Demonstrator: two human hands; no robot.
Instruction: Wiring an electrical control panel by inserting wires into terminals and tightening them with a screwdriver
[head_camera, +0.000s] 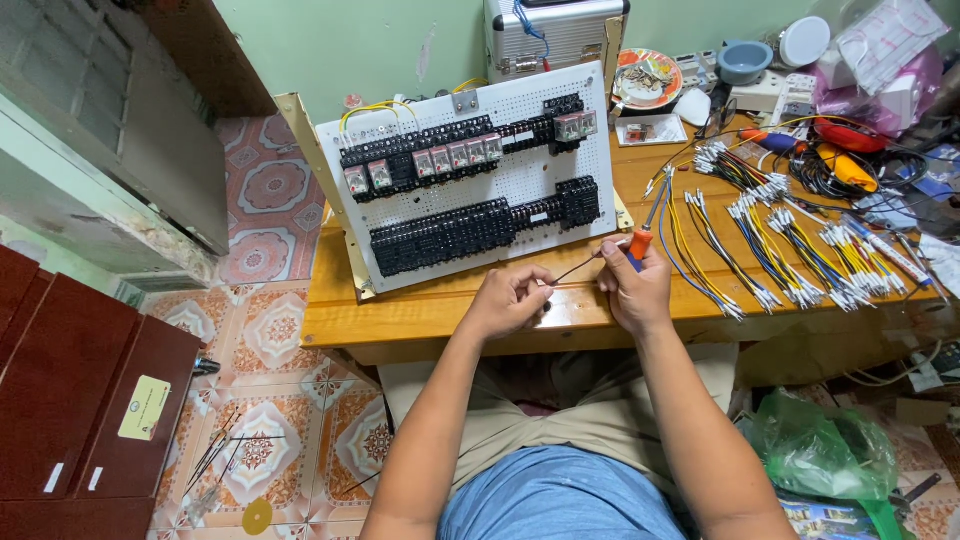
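Head view: person seated at a wooden table (420, 320), both hands low at the near edge. Left hand (508, 300) clenched in a pinch on the end of a thin black wire (570, 268), which runs up and right to the other hand. Right hand (634, 290) grasping a screwdriver (640, 238) with an orange-and-blue handle, fingers also touching the far end of the wire. The wire sits between the two hands, just in front of the board, not touching it.

Behind the hands: white perforated panel (520, 180) propped tilted on the table, two rows of black terminal blocks and relays (470, 150) mounted on it, yellow leads looping at its top left. Right of the hands: many cut wires (780, 250), blue, yellow and black with white end sleeves, laid out in fans on the table. Further back a metal case (550, 35), a plate (646, 78), a bowl (744, 60). Green plastic bag (820, 450) on the floor at right.

Step judged: preparing one wire, straightening or checking its tip, before connecting it to the panel. Next move would call for carrying the wire end to a terminal slot and bringing the screwdriver tip onto that screw; small target, steady aim needed.
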